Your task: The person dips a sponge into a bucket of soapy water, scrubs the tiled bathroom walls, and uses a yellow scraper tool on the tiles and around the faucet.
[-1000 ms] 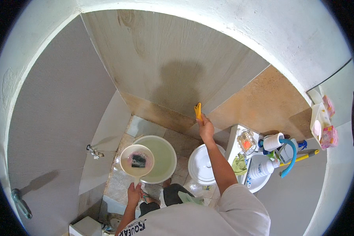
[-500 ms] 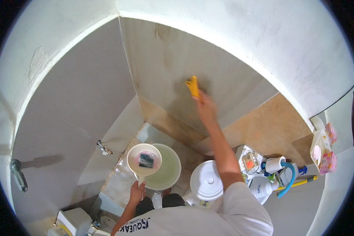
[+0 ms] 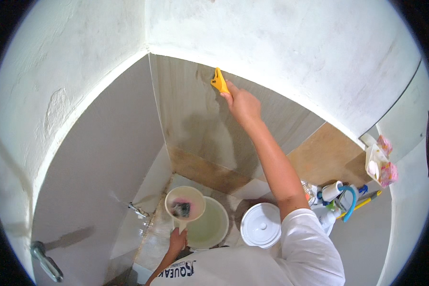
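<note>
My right hand [image 3: 243, 104] is closed round a yellow plastic hand tool [image 3: 219, 81], reached out to the top of the grey-brown tiled wall [image 3: 186, 95]. The tool's working side is turned to the tile, so its exact kind cannot be told. Down at the left, my left hand [image 3: 178, 241] grips the handle of a cream water dipper [image 3: 199, 205]. A dark scouring pad [image 3: 181, 209] sits in pinkish, sudsy liquid inside it. The dipper is held over the left rim of a pale bucket [image 3: 222, 224] containing cloudy greenish water.
A white lidded bucket [image 3: 260, 224] stands below my right arm. Bottles and a blue hose [image 3: 352, 202] crowd the right side, under a wall-mounted soap holder [image 3: 376, 162]. A tap [image 3: 139, 209] and a metal fitting [image 3: 46, 262] stick out of the left wall.
My right hand has moved up the wall with the yellow tool, from mid-tile to near the tile's upper edge. The left hand still holds the dipper by the bucket. The view has tilted upward.
</note>
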The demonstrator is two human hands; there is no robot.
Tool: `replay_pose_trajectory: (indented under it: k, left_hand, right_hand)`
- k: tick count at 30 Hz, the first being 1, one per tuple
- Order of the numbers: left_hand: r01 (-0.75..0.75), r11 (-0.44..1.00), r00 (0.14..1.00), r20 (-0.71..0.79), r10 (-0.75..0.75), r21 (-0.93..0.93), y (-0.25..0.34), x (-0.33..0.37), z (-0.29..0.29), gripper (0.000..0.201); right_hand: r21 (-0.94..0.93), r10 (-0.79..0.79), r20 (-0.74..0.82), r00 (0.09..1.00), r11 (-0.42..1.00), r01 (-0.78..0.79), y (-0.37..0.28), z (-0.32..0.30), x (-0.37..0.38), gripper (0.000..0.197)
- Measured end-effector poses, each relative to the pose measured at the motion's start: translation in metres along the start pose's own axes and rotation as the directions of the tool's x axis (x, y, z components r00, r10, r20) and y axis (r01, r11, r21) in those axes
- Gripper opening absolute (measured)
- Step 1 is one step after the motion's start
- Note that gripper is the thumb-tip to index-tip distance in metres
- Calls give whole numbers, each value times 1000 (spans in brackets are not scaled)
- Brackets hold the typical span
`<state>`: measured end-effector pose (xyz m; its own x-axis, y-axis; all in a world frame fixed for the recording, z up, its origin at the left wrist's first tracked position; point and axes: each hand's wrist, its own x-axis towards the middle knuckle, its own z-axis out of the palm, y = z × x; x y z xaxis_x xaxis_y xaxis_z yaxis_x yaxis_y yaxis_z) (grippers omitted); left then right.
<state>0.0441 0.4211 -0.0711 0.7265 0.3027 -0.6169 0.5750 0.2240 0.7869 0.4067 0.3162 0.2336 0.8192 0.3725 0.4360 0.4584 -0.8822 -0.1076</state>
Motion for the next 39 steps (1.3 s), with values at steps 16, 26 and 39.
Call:
replay_pose_trajectory:
  k: [16, 26, 39]
  left_hand:
    - [-54, 999, 995, 83, 53, 4, 32, 28, -46, 20]
    - [-49, 990, 993, 110, 35, 130, 29, 32, -55, 21]
    - [-69, 996, 992, 108, 63, 49, 24, 43, -39, 21]
  right_hand:
    - [92, 253, 83, 964, 961, -260, 34, -19, -44, 45]
    - [8, 235, 27, 972, 972, -235, 45, -21, -55, 41]
    - [117, 242, -13, 970, 964, -239, 80, -31, -73, 42]
